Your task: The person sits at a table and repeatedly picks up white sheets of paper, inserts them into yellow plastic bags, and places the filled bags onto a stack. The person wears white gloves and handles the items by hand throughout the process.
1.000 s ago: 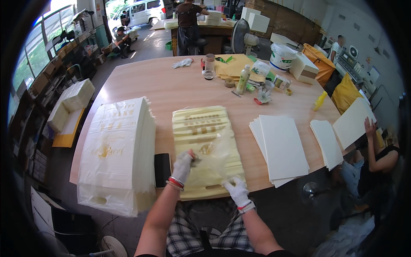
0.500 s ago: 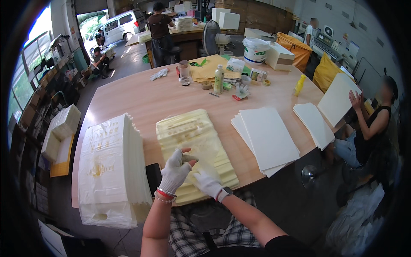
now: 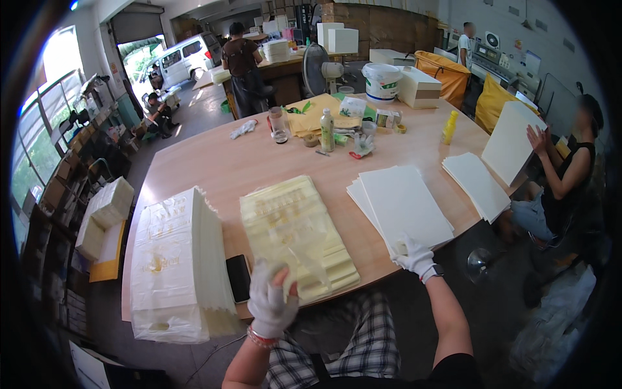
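Observation:
My left hand (image 3: 273,299), in a white glove with bare thumb and index fingertips, is raised in front of the table's near edge. Its bare fingertips are apart, and I see nothing between them. Just beyond it lies a pile of pale yellow plastic bags (image 3: 285,207) with gold print, the top one loose and see-through in the middle. My right hand (image 3: 414,257), gloved with a dark watch at the wrist, is closed at the near edge of the white boards (image 3: 405,201). Its fingers lie over the top board's near corner.
A tall stack of wrapped bags (image 3: 165,259) stands at the left, beside a black phone (image 3: 238,279). Bottles, tape and a white bucket (image 3: 381,83) sit toward the back. At right, a seated person (image 3: 557,168) holds a white board (image 3: 512,139) near another pile of boards (image 3: 476,185).
My right hand has moved right, from the yellow bags to the white boards' near edge. My left hand has drawn back toward me, off the bags. The view has shifted slightly.

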{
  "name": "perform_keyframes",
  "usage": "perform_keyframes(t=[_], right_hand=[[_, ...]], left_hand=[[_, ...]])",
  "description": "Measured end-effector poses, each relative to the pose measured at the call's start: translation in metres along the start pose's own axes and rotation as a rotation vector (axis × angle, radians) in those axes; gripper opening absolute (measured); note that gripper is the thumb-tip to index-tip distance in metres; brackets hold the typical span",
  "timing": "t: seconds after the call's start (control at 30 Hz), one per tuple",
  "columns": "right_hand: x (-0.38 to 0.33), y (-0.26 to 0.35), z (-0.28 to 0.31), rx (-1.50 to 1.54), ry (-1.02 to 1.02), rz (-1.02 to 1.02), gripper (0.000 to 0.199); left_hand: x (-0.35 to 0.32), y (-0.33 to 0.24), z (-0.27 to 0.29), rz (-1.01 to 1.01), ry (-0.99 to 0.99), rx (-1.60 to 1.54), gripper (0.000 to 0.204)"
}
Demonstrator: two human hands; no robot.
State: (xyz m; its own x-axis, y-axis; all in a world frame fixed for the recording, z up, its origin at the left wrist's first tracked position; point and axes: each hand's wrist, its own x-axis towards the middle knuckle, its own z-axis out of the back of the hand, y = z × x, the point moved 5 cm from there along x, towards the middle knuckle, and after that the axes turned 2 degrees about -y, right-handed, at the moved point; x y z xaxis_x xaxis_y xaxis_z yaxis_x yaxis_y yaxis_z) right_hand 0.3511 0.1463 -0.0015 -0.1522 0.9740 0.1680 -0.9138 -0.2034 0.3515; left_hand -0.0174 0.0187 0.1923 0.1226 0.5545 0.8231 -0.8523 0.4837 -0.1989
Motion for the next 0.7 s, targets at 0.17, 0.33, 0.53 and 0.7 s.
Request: perform_keyframes(t=[0.17, 0.33, 0.53, 0.7], right_hand=[[0.023, -0.030, -0.003, -0.056, -0.009, 0.050, 0.031], [0.013, 0.037, 0.042, 0.004, -0.280, 0.083, 0.018], [-0.118, 0.168, 0.082, 0.201, 0.199, 0.598, 0.021], [-0.143, 0.062, 0.017, 1.360, 0.225, -0.491, 0.048]], left_hand=[[-0.033, -0.055, -0.056, 0.096, 0.396, -0.500, 0.023], [-0.087, -0.075, -0.150, 0.869, 0.837, -1.063, 0.026], [-0.167, -0.076, -0.225, 1.521, 0.802, -1.547, 0.038], [-0.133, -0.051, -0.131, 0.963, 1.049, -0.991, 0.066]])
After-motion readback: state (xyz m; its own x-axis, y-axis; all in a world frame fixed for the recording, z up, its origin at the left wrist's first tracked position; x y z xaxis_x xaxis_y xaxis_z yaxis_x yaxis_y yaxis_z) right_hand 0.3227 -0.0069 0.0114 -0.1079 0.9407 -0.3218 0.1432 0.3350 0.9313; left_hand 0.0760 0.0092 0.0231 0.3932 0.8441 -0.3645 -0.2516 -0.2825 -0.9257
